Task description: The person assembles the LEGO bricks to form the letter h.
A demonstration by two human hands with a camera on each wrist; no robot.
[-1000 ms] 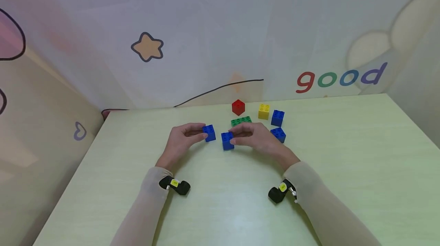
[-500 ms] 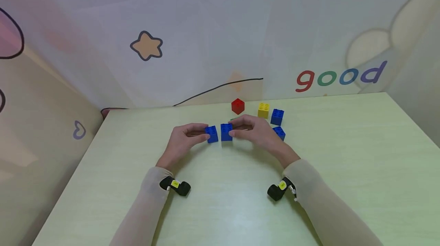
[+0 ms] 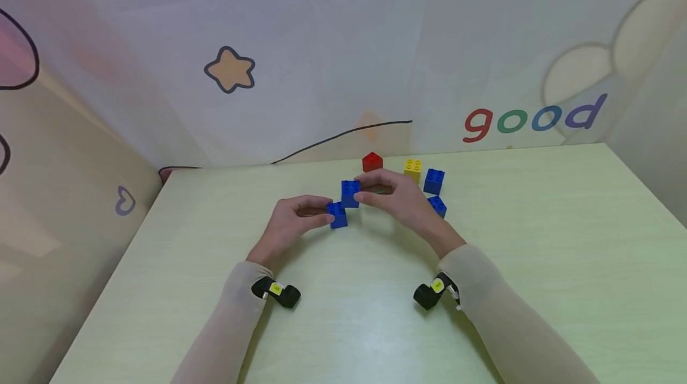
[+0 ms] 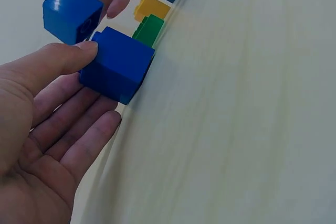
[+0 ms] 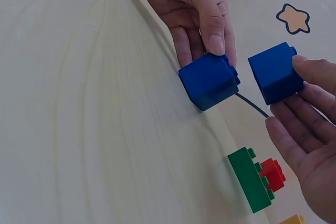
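Observation:
My left hand (image 3: 295,221) pinches a blue toy brick (image 3: 338,217) between thumb and fingers, studs facing up. Another blue brick (image 5: 275,74) is pinched by my right hand (image 3: 394,196), held higher than the first. In the head view the right hand's brick overlaps the far edge of the left one. The right wrist view shows a gap between the two bricks, with the left hand's brick (image 5: 209,82) lower and nearer the table. Seen from the left wrist, the right hand's brick (image 4: 72,15) hangs just above the studs of the left hand's brick (image 4: 118,64).
Behind the right hand are a red brick (image 3: 373,162), a yellow brick (image 3: 412,170) and a long green brick (image 5: 251,180), mostly hidden in the head view. Two more blue bricks, one farther back (image 3: 434,181), lie to the right. A printed backdrop (image 3: 322,74) rises at the table's far edge.
My right hand has lifted its blue brick up and slightly left, away from me. My left hand has shifted its brick a little to the right, so the bricks now overlap in view.

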